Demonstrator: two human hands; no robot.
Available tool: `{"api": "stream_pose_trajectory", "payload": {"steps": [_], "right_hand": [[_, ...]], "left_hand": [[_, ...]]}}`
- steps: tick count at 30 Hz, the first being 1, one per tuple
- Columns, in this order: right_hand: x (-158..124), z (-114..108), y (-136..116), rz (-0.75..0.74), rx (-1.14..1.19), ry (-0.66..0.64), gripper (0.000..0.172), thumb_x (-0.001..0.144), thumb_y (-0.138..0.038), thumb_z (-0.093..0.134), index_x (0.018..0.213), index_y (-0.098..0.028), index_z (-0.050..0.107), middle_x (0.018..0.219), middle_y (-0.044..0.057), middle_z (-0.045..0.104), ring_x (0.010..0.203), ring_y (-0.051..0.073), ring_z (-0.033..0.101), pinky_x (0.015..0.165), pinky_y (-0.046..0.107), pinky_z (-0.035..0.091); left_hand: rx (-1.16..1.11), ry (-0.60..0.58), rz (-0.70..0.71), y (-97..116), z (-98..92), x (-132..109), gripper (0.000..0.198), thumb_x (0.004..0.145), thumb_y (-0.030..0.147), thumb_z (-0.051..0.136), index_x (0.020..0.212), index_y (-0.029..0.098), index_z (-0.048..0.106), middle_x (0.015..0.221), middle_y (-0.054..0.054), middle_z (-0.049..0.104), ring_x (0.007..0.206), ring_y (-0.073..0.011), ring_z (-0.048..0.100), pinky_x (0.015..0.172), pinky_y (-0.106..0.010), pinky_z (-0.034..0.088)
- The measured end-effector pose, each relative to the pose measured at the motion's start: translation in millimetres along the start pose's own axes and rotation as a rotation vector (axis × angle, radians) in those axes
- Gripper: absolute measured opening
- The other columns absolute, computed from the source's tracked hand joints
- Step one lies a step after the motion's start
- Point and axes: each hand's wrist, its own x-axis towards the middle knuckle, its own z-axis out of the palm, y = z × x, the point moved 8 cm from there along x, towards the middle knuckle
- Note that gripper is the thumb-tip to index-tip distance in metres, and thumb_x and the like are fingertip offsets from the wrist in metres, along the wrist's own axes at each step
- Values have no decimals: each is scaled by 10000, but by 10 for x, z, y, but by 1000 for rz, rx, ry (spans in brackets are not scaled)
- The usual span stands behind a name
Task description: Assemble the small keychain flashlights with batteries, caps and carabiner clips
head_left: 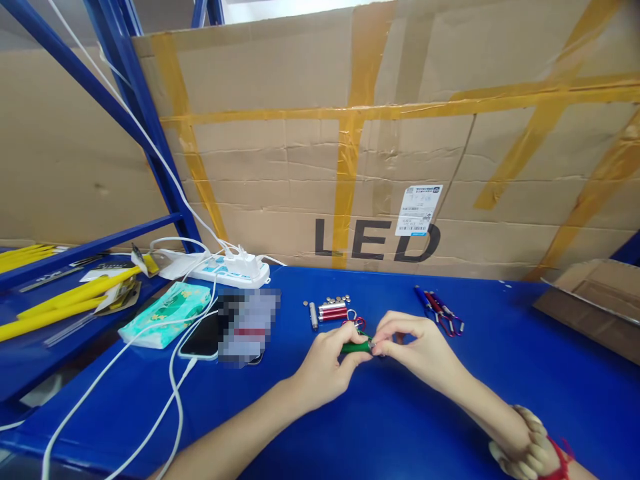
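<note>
taped carton (280, 167) behind green tube (355, 347) in left hand (325, 365)

Glossy metallic green tube (355, 347), smooth tabletop (425, 413), matt creased cardboard (280, 173), shiny tape (350, 153), plastic power strip (213, 272)

Brown cardboard (280, 173) with yellow tape (367, 53) behind a blue tabletop (395, 427), blue frame (117, 47) leftward.

The left hand (327, 363) and left arm (250, 430) are bare; the right hand (420, 347) has a bracelet (533, 445) of big, lumpy, cream beads behind it; beside that is a red band (557, 461) with loose thread.
</note>
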Motion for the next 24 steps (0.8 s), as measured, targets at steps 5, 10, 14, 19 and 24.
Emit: {"api": "stream_pose_trajectory", "payload": {"steps": [5, 10, 14, 19, 24], "right_hand": [[-16, 35, 92, 114, -17, 21, 165, 689, -292, 683, 558, -194, 668, 594, 12, 629, 538, 120, 537, 483, 234, 388], [-7, 82, 215, 210, 29, -1, 196, 698, -334, 657, 589, -170, 660, 600, 17, 619, 527, 114, 522, 465, 224, 385], [-4, 101, 289, 261, 51, -7, 278, 720, -423, 630, 651, -155, 650, 557, 5, 590, 467, 96, 472, 435, 217, 370], [6, 69, 274, 264, 42, 33, 345, 753, -493, 575, 708, -156, 640, 610, 18, 619, 477, 104, 487, 444, 220, 393], [33, -115, 281, 207, -248, 102, 333, 776, -502, 554, 745, -187, 656, 665, 18, 655, 510, 123, 537, 485, 234, 414]], "left_hand": [[155, 42, 108, 36, -22, -12, 131, 830, 199, 500, 705, 187, 460, 765, -23, 621, 704, -139, 555, 654, -221, 403], [183, 61, 49, -17, -49, 7, 75, 835, 224, 510, 767, 194, 507, 842, -31, 663, 788, -164, 608, 698, -237, 435], [114, 73, 15, -38, -51, 36, 126, 849, 237, 490, 966, 235, 539, 969, -10, 663, 874, -161, 618, 727, -236, 451], [-30, 169, -74, -104, -109, 64, 135, 846, 253, 481, 951, 219, 557, 833, -2, 645, 679, -129, 595, 616, -224, 440], [-173, 364, -128, -134, -328, 63, 172, 881, 313, 429, 957, 181, 508, 580, 42, 490, 572, -106, 493, 597, -226, 381]]}}
